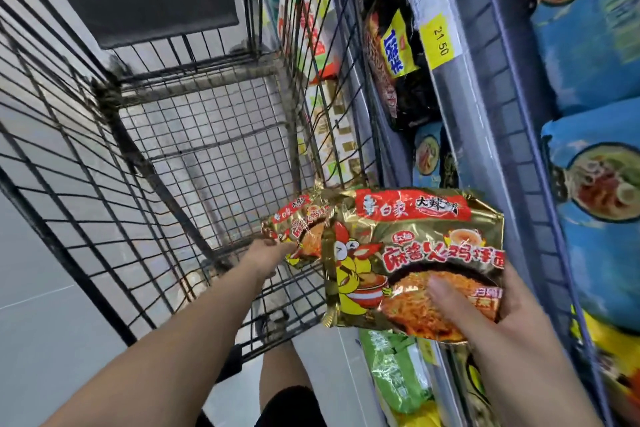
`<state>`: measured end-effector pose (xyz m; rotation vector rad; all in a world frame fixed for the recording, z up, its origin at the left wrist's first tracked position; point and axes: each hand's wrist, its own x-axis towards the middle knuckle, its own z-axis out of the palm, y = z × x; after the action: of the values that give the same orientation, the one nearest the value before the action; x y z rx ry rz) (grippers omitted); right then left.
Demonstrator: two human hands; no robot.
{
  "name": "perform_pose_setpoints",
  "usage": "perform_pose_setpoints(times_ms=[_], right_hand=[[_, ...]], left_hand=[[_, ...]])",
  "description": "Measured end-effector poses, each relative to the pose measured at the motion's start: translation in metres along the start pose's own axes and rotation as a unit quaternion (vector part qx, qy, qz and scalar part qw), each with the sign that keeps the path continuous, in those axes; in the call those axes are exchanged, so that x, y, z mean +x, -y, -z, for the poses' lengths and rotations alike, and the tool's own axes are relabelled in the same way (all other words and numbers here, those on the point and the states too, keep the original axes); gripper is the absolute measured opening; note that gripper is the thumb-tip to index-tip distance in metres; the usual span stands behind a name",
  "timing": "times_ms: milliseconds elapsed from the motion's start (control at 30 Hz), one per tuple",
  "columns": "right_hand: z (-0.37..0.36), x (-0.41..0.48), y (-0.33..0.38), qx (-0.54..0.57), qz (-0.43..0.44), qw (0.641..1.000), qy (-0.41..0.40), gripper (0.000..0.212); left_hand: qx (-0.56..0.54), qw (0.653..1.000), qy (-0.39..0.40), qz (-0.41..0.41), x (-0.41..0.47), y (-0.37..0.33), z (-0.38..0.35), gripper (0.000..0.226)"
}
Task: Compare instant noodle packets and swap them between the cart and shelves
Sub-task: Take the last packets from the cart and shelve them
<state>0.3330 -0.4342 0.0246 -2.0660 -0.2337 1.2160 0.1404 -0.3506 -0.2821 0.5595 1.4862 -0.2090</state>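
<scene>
Gold packet (415,246) in right hand (485,305) | second packet (301,229) in left hand (268,251)

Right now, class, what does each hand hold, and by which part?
The left hand holds the far gold noodle packet by its lower left edge; the right hand grips the near gold noodle packet at its lower right corner.

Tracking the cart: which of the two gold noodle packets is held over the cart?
The farther packet, gripped by the left hand, hangs over the cart; the nearer packet in the right hand is toward the shelves.
</scene>
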Motion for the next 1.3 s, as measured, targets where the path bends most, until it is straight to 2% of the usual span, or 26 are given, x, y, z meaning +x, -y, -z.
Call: perform_pose_setpoints(times_ms=[100,233,333,433,533,667,700,800,833,1000,1167,1267,1300], right_hand=[[0.001,0.003,0.002,0.005,0.001,1.000,-0.002,0.048],[0.000,0.011,0.001,0.010,0.009,1.000,0.000,0.047],[-0.005,0.016,0.002,0.008,0.018,1.000,0.008,0.056],[-0.009,0.022,0.002,0.021,0.022,0.999,0.014,0.059],[-0.011,0.026,0.003,0.023,0.019,0.999,0.029,0.049],[-0.013,0.031,0.002,0.024,0.019,0.999,0.041,0.049],[-0.014,0.031,0.002,0.024,0.020,0.999,0.042,0.051],[-0.016,0.030,0.009,0.033,0.031,0.998,0.052,0.056],[-0.017,0.028,0.012,0.035,0.038,0.997,0.055,0.056],[-0.017,0.008,0.037,0.064,0.074,0.993,0.067,0.062],[-0.021,-0.020,0.077,0.108,0.120,0.983,0.088,0.062],[-0.024,-0.046,0.110,0.118,0.151,0.976,0.107,0.084],[-0.024,-0.054,0.121,0.119,0.165,0.972,0.115,0.082]], left_hand=[[-0.031,0.999,-0.003,0.022,0.014,0.006,-0.005,0.076],[-0.089,0.995,0.015,0.036,0.029,0.013,-0.005,0.083],[-0.115,0.992,0.020,0.045,0.027,0.013,0.001,0.112],[-0.143,0.989,0.032,0.029,0.016,0.009,0.006,0.107],[-0.182,0.982,0.040,0.008,0.018,0.009,0.013,0.101],[-0.220,0.975,0.034,-0.016,0.028,0.008,0.023,0.120],[-0.218,0.975,0.029,-0.023,0.019,0.003,0.025,0.113],[-0.176,0.982,0.019,-0.061,-0.027,-0.021,0.031,0.070],[-0.155,0.985,0.010,-0.071,-0.041,-0.027,0.035,0.063],[-0.125,0.978,0.003,-0.167,-0.121,-0.061,0.087,0.059],[-0.111,0.950,0.005,-0.290,-0.238,-0.111,0.133,0.040],[-0.110,0.925,0.016,-0.362,-0.302,-0.136,0.157,0.060],[-0.113,0.916,0.010,-0.384,-0.324,-0.143,0.165,0.057]])
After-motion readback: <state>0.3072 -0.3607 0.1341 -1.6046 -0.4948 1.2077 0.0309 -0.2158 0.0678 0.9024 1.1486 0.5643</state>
